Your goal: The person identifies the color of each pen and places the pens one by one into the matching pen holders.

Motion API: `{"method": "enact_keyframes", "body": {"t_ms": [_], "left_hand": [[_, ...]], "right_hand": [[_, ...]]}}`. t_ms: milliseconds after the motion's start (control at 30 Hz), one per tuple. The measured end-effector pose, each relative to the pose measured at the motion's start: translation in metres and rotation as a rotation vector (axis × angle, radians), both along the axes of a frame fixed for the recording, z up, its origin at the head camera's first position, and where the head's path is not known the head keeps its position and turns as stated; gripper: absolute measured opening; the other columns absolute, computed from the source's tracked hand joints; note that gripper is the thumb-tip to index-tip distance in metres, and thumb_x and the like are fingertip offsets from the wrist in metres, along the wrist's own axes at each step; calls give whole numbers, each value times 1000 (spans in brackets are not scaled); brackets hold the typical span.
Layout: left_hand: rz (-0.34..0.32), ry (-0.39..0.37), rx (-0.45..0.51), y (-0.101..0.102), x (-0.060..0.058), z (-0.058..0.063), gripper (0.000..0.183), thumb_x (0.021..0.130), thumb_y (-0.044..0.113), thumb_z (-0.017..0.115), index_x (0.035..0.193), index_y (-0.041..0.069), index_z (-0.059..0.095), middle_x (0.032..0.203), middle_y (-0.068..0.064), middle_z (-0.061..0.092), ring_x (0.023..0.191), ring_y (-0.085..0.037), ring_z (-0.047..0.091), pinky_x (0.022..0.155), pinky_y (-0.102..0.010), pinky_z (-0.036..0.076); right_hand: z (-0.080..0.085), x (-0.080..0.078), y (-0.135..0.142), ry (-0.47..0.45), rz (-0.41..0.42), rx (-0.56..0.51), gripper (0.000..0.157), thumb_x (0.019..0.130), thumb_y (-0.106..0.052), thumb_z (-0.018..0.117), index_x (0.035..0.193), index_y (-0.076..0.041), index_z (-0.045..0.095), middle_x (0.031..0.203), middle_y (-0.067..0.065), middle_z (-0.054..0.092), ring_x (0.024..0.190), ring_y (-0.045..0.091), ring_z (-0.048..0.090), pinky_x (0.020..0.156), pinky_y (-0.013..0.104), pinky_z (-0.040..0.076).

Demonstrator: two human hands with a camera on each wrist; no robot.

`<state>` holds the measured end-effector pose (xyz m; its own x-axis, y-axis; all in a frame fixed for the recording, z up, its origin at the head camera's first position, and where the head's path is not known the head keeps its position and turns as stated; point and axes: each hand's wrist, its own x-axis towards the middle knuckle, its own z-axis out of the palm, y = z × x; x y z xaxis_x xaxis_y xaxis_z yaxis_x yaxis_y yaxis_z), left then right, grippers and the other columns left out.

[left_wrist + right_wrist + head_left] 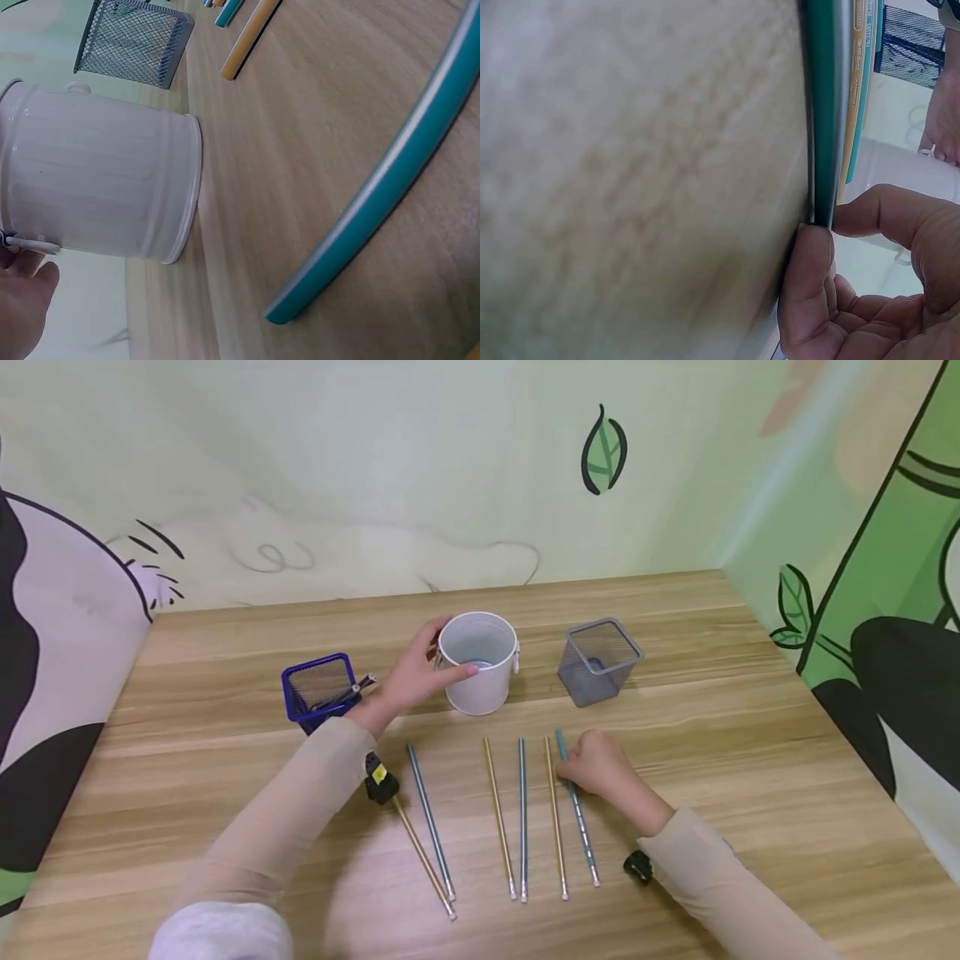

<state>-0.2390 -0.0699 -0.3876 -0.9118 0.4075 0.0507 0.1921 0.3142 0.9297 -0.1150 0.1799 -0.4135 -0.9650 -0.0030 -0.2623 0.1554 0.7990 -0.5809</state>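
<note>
My left hand [411, 681] grips the white metal bucket [480, 692] at its left side, thumb over the rim and fingers by the handle lug. The bucket stands upright on the table, with nothing but its bottom showing inside. My right hand [602, 768] pinches a teal pencil [581, 822] between thumb and forefinger, near its upper end. That pencil [822, 112] lies along the wood in the right wrist view. Just left of it are a gold pencil [556, 818], a blue pencil [522, 818] and another gold pencil [498, 818], eraser ends toward me.
A blue mesh holder [288, 697] with a few dark sticks stands at left, partly behind my left forearm. The grey mesh holder [592, 685] is right of the bucket. Another blue pencil [430, 818] and gold pencil [423, 858] lie at left. A painted wall [360, 485] borders the table.
</note>
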Motion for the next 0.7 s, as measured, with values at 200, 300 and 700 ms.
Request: {"method": "enact_keyframes", "body": {"t_ms": [200, 300, 700], "left_hand": [[3, 7, -11, -2, 1, 3, 88, 79, 17, 77, 147, -1, 24, 146, -17, 37, 134, -31, 37, 113, -45, 30], [-3, 2, -15, -2, 1, 3, 88, 80, 17, 77, 148, 0, 24, 147, -18, 36, 134, -32, 38, 113, -44, 31], [-23, 3, -21, -1, -1, 4, 86, 81, 21, 76, 148, 3, 25, 142, -16, 42, 130, -31, 42, 111, -43, 33]], "right_hand": [[0, -1, -1, 6, -4, -5, 43, 73, -12, 65, 41, -20, 37, 36, -10, 36, 32, 4, 40, 38, 17, 30], [0, 0, 0, -6, -9, -9, 43, 73, -12, 65, 41, -19, 38, 35, -10, 36, 32, 4, 40, 38, 17, 30], [9, -4, 3, 41, 7, 23, 39, 74, -13, 60, 45, -18, 34, 42, -9, 31, 41, 8, 33, 42, 21, 28]]}}
